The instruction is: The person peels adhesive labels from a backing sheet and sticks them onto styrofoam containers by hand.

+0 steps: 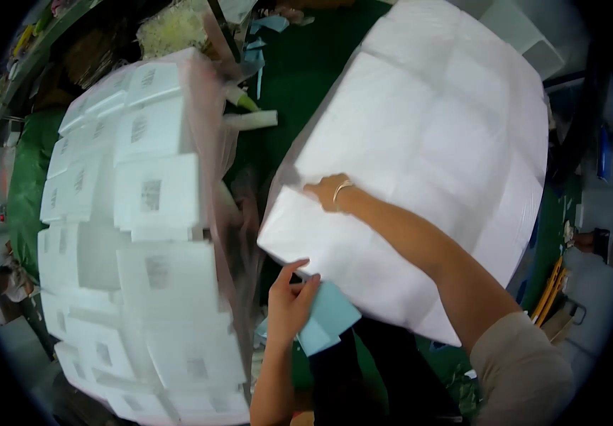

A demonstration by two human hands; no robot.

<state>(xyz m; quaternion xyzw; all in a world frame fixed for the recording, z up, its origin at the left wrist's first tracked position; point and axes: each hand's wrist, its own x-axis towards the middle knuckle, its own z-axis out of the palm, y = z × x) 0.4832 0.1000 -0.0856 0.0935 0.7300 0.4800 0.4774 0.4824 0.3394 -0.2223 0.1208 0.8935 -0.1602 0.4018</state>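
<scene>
A large bale of white blocks (420, 142) wrapped in thin film fills the middle and right. My right hand (331, 192), with a bracelet on the wrist, rests on its left part, fingertips at a seam between blocks; the fingers' grip is hard to make out. Below the bale's lower left corner is my left hand (291, 298), thumb and index finger apart at their tips. Light blue sheets (329, 316) lie beside and partly behind its palm; whether the hidden fingers hold them cannot be made out.
On the left stands another wrapped stack of white blocks (157, 192) with printed marks. Loose pinkish film (210, 121) hangs along its right side. The green floor (306, 78) shows between both stacks. A person (14, 282) is at the far left. Yellow bars (548, 290) lean at the right.
</scene>
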